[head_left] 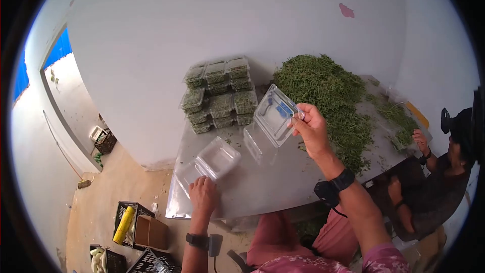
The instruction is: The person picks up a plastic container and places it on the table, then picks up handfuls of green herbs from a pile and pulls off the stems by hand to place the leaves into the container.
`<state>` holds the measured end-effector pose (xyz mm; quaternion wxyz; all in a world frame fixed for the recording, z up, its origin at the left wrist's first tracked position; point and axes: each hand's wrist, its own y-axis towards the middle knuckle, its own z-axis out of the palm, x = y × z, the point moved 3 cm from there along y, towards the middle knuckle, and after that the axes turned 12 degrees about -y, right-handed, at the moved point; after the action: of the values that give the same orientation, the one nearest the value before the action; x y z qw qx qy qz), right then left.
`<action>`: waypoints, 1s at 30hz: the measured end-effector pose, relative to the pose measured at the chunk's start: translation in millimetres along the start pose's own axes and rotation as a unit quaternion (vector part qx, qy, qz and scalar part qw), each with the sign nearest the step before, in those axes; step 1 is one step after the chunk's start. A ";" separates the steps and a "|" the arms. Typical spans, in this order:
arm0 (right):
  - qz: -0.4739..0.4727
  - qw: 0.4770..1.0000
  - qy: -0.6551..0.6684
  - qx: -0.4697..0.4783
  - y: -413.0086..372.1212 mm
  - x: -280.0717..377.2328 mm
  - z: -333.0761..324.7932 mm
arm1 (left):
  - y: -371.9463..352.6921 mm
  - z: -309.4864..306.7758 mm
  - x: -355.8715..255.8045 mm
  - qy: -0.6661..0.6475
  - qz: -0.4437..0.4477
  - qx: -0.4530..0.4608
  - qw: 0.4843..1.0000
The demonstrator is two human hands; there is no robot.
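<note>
My right hand [314, 129] pinches the edge of a clear plastic clamshell box [269, 106], raised and tilted above the table with its lid hanging open. Nothing green shows inside it. On the table's left part lies a second clear clamshell box [220, 156], opened out flat. My left hand [203, 194] has its fingers curled over the near edge of that box's lid. Filled clamshell boxes [220, 103] stand stacked against the wall, packed with greens. A large heap of loose green sprigs [323, 86] lies to the right of the raised box.
The metal table [252, 192] ends just in front of my legs. A co-worker [429, 187] sits at the right, one hand near a smaller pile of greens [399, 121]. Black crates [126, 222] and a cardboard box [151, 231] stand on the floor at lower left. A doorway [73, 91] opens at left.
</note>
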<state>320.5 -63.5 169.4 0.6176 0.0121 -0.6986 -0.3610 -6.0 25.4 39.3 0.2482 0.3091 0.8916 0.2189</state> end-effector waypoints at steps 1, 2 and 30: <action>-0.006 1.000 -0.020 -0.008 -3.3 -1.3 -5.6 | 0.7 0.2 -1.2 0.005 -0.006 0.021 1.000; -0.010 0.999 -0.041 -0.015 -7.2 -1.6 -10.3 | 0.1 0.7 -6.5 0.029 0.004 -0.007 1.000; 0.089 0.859 -0.499 0.071 -57.4 -118.3 -44.8 | 4.6 121.1 -127.0 -0.685 -0.319 -0.065 0.651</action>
<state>363.0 -73.1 37.4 0.2130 -0.1879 -0.9351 -0.2118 153.0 -26.4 -13.8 0.8627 0.0505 0.4950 -0.0904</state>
